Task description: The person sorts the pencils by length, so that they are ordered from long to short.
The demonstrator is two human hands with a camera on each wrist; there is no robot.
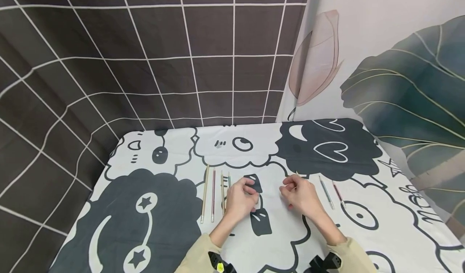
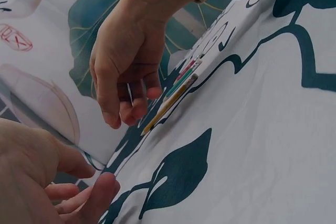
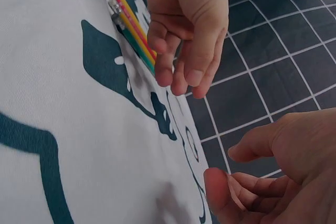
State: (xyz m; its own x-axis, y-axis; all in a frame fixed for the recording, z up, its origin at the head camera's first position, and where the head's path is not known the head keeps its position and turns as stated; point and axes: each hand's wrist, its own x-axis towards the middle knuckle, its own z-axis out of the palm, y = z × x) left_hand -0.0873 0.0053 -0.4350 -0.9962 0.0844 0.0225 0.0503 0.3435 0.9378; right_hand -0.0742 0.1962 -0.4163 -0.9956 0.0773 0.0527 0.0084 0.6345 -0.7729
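Note:
My left hand [image 1: 240, 199] hovers over the middle of the cloth with loosely bent fingers, nothing in them. Just left of it lie pencils side by side: a yellow pencil [image 1: 205, 194], a red pencil [image 1: 213, 196], another yellow pencil [image 1: 223, 192] and a green pencil [image 1: 229, 180], partly covered by the hand. Opposite, my right hand [image 1: 303, 196] hangs relaxed and holds nothing. To its right rest a green pencil [image 1: 326, 192] and a red pencil [image 1: 338, 194]. A yellow pencil [image 2: 170, 106] lies beside them in the left wrist view, mostly hidden behind the right hand from above.
A black-and-white cartoon cloth [image 1: 283, 240] covers the table. Behind it hangs a dark grid-patterned curtain [image 1: 214, 75], and at the right a white curtain with a large leaf print [image 1: 410, 83]. Dark wrist devices [image 1: 325, 263] sit at both cuffs.

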